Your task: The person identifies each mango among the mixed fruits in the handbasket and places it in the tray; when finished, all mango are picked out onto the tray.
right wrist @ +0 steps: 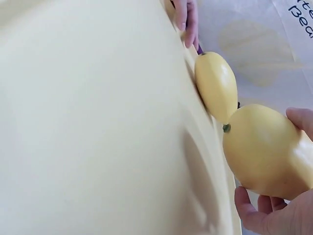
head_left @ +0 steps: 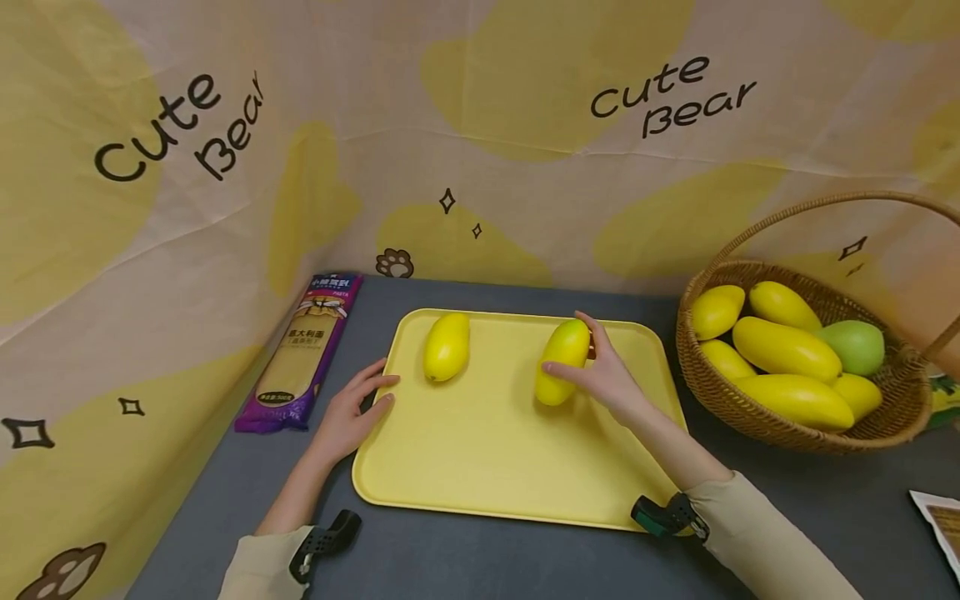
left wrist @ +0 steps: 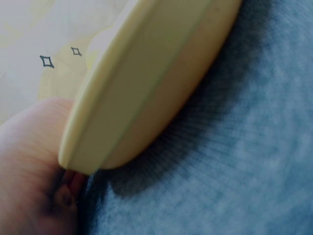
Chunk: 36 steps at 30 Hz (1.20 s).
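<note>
My right hand grips a yellow mango with thumb and fingers, over the right half of the yellow tray. In the right wrist view, the held mango shows a small green stem end, and its shadow falls on the tray apart from it. A second yellow mango lies on the tray at the upper left. At the tray's left rim, my left hand rests with its fingertips on the edge. The left wrist view shows this hand against the tray's side, its fingers mostly hidden.
A wicker basket with a tall handle stands to the right, holding several yellow fruits and a green one. Left of the tray lies a purple pasta packet. A patterned cloth hangs behind the grey table. Part of another packet shows at the right edge.
</note>
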{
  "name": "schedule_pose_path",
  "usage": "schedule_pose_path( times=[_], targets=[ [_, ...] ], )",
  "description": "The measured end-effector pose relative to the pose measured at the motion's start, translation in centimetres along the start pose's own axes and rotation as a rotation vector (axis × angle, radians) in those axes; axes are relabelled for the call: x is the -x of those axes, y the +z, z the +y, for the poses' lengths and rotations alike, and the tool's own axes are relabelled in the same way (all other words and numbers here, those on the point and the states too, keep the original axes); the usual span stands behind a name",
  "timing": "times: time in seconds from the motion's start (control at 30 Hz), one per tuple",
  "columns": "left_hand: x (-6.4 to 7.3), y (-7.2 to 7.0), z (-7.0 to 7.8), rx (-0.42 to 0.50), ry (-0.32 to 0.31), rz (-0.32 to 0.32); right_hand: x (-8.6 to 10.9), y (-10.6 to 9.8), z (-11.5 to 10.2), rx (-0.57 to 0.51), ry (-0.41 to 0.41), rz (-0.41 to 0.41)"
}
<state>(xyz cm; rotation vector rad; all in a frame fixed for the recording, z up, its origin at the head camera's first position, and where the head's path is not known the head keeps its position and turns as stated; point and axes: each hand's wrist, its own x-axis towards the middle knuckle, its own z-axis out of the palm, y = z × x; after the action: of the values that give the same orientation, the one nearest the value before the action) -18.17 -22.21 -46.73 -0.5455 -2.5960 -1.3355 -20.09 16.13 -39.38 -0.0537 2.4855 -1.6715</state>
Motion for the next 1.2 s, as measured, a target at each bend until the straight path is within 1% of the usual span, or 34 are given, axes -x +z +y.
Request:
schedule_pose_path(
  times=[0.13, 0.3, 0.43, 0.57, 0.73, 0.83, 0.97, 1.2],
  targets=[
    [0.0, -0.1, 0.1, 0.0, 0.001, 0.0, -0.8, 1.1, 0.2, -0.034, 0.02, -0.016],
    [0.0, -0.1, 0.1, -0.003, -0.003, 0.0, -2.0, 2.4, 0.3, -0.034, 0.035, -0.014],
    [0.0, 0.0, 0.1, -0.006, -0.007, 0.001, -3.0, 3.3, 0.3, 0.003, 0.028, 0.001],
    [0.0, 0.0, 0.1, 0.002, 0.001, 0.001, -4.0, 4.1, 0.3, 0.058, -0.004, 0.03],
    [0.0, 0.0, -0.1, -0.005, 0.003, -0.005, -5.1, 5.0, 0.1, 0.164, -0.038, 0.055],
    [0.1, -0.1, -0.1, -0.005, -0.007, -0.013, -5.7, 5.5, 0.1, 0.213, -0.036, 0.065],
    [0.0, -0.2, -0.1, 0.002, -0.018, -0.019, -6.2, 6.1, -0.1, 0.224, -0.023, 0.075],
    [0.0, -0.2, 0.0, -0.008, -0.014, -0.015, -6.7, 6.9, -0.6, 0.221, 0.01, 0.072]
  ],
)
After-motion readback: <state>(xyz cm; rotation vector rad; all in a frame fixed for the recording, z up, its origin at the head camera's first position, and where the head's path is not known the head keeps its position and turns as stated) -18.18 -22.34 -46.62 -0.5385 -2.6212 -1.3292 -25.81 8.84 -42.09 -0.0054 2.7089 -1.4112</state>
